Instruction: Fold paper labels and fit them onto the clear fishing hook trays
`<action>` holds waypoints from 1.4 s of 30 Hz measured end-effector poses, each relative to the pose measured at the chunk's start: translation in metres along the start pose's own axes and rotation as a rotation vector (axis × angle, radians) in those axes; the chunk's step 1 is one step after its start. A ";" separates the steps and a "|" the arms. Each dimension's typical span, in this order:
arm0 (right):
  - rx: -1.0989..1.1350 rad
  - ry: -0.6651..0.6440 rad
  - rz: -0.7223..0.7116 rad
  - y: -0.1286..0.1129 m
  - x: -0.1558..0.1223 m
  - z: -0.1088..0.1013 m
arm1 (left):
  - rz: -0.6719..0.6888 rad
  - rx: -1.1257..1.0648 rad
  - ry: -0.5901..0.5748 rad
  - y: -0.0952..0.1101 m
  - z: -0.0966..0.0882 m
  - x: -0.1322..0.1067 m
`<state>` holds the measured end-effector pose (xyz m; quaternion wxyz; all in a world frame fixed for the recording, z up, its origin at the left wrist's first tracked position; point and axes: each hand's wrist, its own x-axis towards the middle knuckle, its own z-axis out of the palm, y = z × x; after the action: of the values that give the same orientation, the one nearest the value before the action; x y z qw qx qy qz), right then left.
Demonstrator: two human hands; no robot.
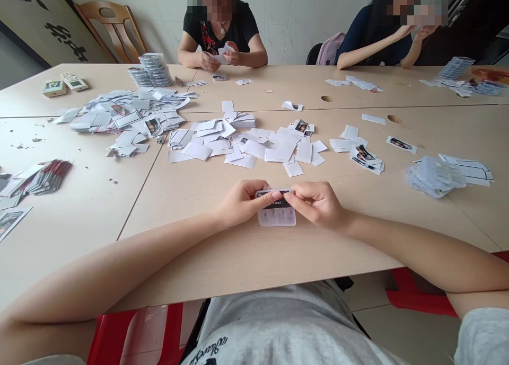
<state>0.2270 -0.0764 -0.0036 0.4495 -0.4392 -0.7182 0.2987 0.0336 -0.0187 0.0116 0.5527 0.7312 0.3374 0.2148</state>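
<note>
- The left hand [240, 202] and right hand [318, 205] share one small clear plastic sleeve [277, 215], right in front of the person; whether it touches the surface [191, 254] I cannot tell.
- The fingers [273, 196] of both hands are closed, pinching the sleeve's top edge; its dark printed strip is too small to read.
- Writing: dark script on the grey shirt [210, 349] is too curved to read, and the black brush characters on a wall board [51, 26] are unclear.
- Two pale handheld devices [73, 81] lie side by side at the far left.
- Three clear sleeve stacks: [153, 69], [455, 68], [435, 177].
- Two large heaps of white paper cards [246, 148] lie beyond the hands, many uncountable, some with printed portraits.
- Two co-workers sit opposite; one has white paper in both hands [220, 58].
- Two round holes [326, 98] mark the surface.
- One wooden chair [113, 31] stands behind.
</note>
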 end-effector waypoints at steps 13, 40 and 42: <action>0.278 -0.329 0.312 0.004 0.000 0.004 | 0.004 -0.062 -0.067 -0.002 0.000 0.001; 0.332 -0.178 0.404 0.001 0.001 0.005 | 0.063 -0.056 -0.028 -0.009 -0.002 0.005; 0.338 -0.185 0.403 0.002 0.001 0.005 | 0.054 -0.054 -0.069 -0.009 -0.003 0.005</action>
<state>0.2229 -0.0749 -0.0073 0.3805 -0.4628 -0.5944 0.5365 0.0330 -0.0117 0.0038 0.5775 0.7318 0.2925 0.2134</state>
